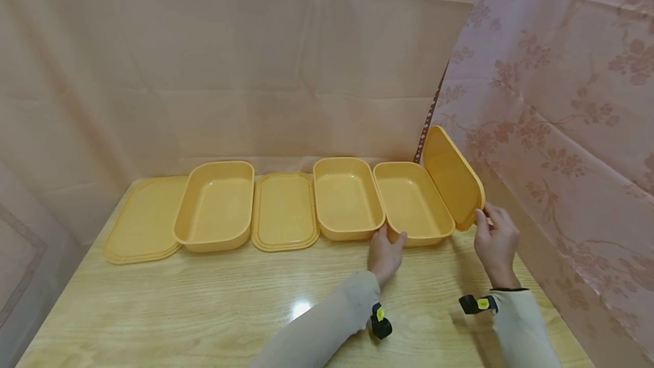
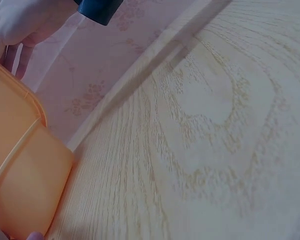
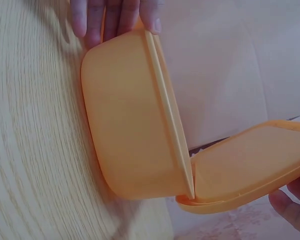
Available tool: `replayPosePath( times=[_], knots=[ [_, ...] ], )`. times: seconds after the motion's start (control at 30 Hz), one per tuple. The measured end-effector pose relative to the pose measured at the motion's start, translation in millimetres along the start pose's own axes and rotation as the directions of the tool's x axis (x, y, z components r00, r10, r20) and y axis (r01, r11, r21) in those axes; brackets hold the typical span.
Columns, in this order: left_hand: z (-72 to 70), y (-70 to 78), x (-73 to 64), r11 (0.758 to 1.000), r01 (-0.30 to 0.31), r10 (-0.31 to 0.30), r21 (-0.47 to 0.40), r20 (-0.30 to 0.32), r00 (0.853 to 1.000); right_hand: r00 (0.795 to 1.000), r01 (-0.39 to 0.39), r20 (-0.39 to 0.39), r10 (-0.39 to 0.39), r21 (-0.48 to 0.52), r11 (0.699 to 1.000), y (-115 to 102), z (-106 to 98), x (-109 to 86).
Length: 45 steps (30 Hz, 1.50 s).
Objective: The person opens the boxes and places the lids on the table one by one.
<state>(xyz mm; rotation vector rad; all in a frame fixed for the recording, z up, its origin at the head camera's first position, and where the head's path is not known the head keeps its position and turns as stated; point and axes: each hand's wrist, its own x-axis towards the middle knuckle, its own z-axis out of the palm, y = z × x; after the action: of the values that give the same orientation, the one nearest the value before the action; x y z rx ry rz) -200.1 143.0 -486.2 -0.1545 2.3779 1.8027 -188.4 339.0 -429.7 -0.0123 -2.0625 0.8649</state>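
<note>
At the right end of the row stands a yellow food container (image 1: 414, 200), its inside bare. My left hand (image 1: 385, 251) holds it by the near left corner, with the thumb near the rim and the fingers against the wall; the right wrist view shows these fingers (image 3: 125, 17) too. In my right hand (image 1: 497, 243) is a yellow lid (image 1: 452, 180), pinched by its near edge. The lid is tilted up steeply along the container's right side, its lower edge at the rim. In the left wrist view the lid (image 2: 10, 95) rises above the container wall (image 2: 40, 175).
Left of them on the wooden table (image 1: 204, 305) are another open container (image 1: 348, 195), a flat lid (image 1: 284, 212), a larger container (image 1: 217, 206) and a larger lid (image 1: 145, 220). A beige curtain (image 1: 230, 61) hangs behind, and a floral pink cloth (image 1: 567, 101) borders the right.
</note>
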Motion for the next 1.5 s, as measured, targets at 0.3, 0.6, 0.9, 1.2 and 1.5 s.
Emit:
replayPosePath(
  times=[0.3,0.6,0.9,1.2,1.5],
  knots=[
    [0.1,-0.6,-0.9,0.999,-0.032,0.034,0.036,-0.036,0.999,0.998,-0.056,-0.032,0.058,0.051,0.997,1.8,-1.9,2.3],
    [-0.4,1.4,1.0,0.998,-0.016,0.019,0.062,-0.038,0.999,0.979,-0.186,-0.06,0.194,0.122,0.975,5.7,-3.0,3.8],
    [1.2,2.9,1.3,0.999,-0.007,0.009,0.047,-0.046,0.999,0.921,-0.368,-0.022,0.388,0.275,0.888,17.7,-3.0,3.1],
    [2.8,2.8,3.0,1.0,0.002,-0.001,0.021,-0.046,0.999,0.87,-0.438,-0.017,0.492,0.428,0.79,24.8,-2.1,-0.9],
    [1.8,2.9,5.1,1.0,0.019,-0.018,0.011,-0.059,0.998,0.827,-0.485,-0.002,0.563,0.505,0.714,31.7,0.6,-1.5]
  ],
)
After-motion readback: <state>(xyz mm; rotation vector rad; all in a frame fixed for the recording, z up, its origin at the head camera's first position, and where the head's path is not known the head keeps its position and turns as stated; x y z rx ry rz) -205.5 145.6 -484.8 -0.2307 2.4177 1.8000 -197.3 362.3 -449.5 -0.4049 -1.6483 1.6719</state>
